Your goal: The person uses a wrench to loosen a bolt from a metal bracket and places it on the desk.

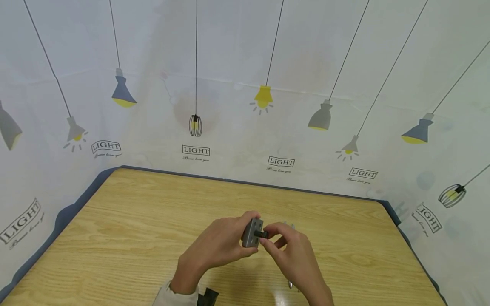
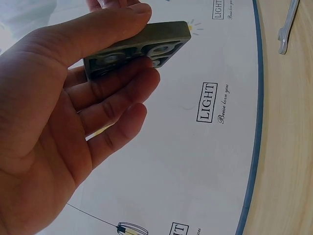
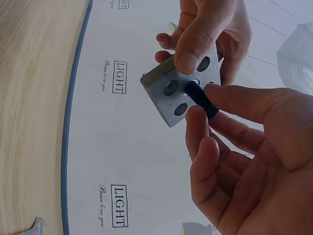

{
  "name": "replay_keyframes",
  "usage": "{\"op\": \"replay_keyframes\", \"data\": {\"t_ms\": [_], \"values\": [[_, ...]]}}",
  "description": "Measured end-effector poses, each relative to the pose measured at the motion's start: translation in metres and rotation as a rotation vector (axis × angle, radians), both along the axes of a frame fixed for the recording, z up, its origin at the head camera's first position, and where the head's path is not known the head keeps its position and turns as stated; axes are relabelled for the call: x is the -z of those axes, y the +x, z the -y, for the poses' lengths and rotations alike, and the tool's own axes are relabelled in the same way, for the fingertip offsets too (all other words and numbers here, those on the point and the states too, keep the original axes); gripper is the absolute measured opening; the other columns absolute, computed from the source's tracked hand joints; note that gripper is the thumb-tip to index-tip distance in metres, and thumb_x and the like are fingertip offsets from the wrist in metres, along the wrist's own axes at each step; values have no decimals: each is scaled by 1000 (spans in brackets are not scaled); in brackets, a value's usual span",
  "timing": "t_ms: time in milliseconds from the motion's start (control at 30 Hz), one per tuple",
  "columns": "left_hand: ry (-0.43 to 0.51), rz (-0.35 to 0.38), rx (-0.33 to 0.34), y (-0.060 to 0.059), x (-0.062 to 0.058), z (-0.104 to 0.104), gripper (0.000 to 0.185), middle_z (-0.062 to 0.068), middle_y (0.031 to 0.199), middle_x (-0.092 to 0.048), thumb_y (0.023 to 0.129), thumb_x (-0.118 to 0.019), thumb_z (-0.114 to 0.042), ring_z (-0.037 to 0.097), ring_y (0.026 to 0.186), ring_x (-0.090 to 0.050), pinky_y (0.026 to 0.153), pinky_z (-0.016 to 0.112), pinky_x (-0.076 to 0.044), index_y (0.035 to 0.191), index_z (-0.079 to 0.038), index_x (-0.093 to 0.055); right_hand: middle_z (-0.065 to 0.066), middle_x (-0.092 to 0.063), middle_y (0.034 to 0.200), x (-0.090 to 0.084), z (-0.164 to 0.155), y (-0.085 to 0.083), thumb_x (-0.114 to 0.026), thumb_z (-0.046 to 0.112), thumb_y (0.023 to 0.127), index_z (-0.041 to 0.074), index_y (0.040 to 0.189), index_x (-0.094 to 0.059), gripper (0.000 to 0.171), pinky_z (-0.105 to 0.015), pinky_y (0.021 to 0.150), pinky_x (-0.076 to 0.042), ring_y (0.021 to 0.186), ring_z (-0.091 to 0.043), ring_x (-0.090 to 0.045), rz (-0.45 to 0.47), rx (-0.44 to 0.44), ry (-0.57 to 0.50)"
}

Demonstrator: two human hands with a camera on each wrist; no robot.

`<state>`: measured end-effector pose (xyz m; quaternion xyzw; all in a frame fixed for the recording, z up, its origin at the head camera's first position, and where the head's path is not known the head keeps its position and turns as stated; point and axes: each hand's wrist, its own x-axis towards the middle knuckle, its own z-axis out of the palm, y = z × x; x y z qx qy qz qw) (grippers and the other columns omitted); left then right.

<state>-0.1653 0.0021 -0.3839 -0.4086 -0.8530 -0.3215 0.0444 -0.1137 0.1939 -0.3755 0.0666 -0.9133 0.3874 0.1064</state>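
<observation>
My left hand (image 1: 220, 240) holds a grey metal block with several round holes (image 3: 161, 102), thumb on one side and fingers on the other. It is held up above the table, its drilled face turned toward my right hand (image 1: 297, 255). Between thumb and fingertips the right hand pinches a black threaded bolt (image 3: 199, 97). One end of the bolt meets the block at a hole near the middle of that face. From the left wrist view the block's back (image 2: 146, 51) shows recessed rings, partly covered by the fingers.
A silver wrench-like tool (image 2: 288, 27) lies on the wooden table (image 1: 153, 212), partly behind my right hand in the head view. A white curtain printed with lamps (image 1: 229, 85) surrounds the table's far and side edges. A black piece (image 1: 208, 296) sits by the left sleeve.
</observation>
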Motion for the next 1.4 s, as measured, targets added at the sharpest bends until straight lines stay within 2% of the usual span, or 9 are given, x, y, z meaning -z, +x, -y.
{"op": "replay_keyframes", "data": {"t_ms": [500, 800, 967, 1100, 1233, 1400], "values": [[-2, 5, 0, -1, 1, 0, 58, -4, 99, -71, 84, -80, -25, 2, 72, -60, 68, 20, -50, 133, -12, -52, 4, -70, 91, 1, 0, 0, -78, 14, 85, 19, 99, -72, 16, -21, 59, -50, 65, -3, -62, -18, -9, 13], [5, 4, 4, -1, 0, 0, 58, -4, 97, -70, 84, -81, -25, 6, 71, -62, 67, 20, -50, 132, -12, -51, 3, -71, 94, 0, 0, 1, -78, 13, 85, 18, 101, -71, 18, -22, 57, -49, 66, -4, -62, 1, -10, -1], [4, -2, -1, -1, 1, 0, 57, -5, 97, -70, 84, -81, -25, 3, 71, -60, 68, 20, -50, 131, -13, -52, 2, -70, 98, 1, 0, 1, -77, 12, 87, 17, 104, -69, 19, -22, 59, -50, 69, -5, -62, 20, -22, -2], [13, -11, 2, -1, 2, 1, 54, -5, 98, -70, 85, -80, -24, -1, 73, -58, 69, 20, -51, 131, -13, -52, 3, -68, 99, 1, 1, 1, -73, 21, 91, 19, 111, -68, 21, -23, 63, -51, 72, -5, -62, 64, -47, -12], [11, -26, -5, 0, 2, 1, 55, -7, 94, -68, 84, -80, -24, -2, 69, -55, 67, 19, -49, 130, -13, -52, 1, -68, 101, 2, 1, 1, -65, 37, 96, 18, 116, -66, 28, -25, 59, -50, 68, -6, -62, 107, -30, -47], [10, -29, -7, 0, 1, 1, 57, -8, 91, -67, 83, -81, -24, 0, 67, -52, 65, 18, -47, 130, -13, -52, 2, -69, 87, 1, 0, 0, -58, 43, 98, 17, 102, -68, 28, -27, 54, -47, 65, -9, -61, 133, 26, -83]]}}
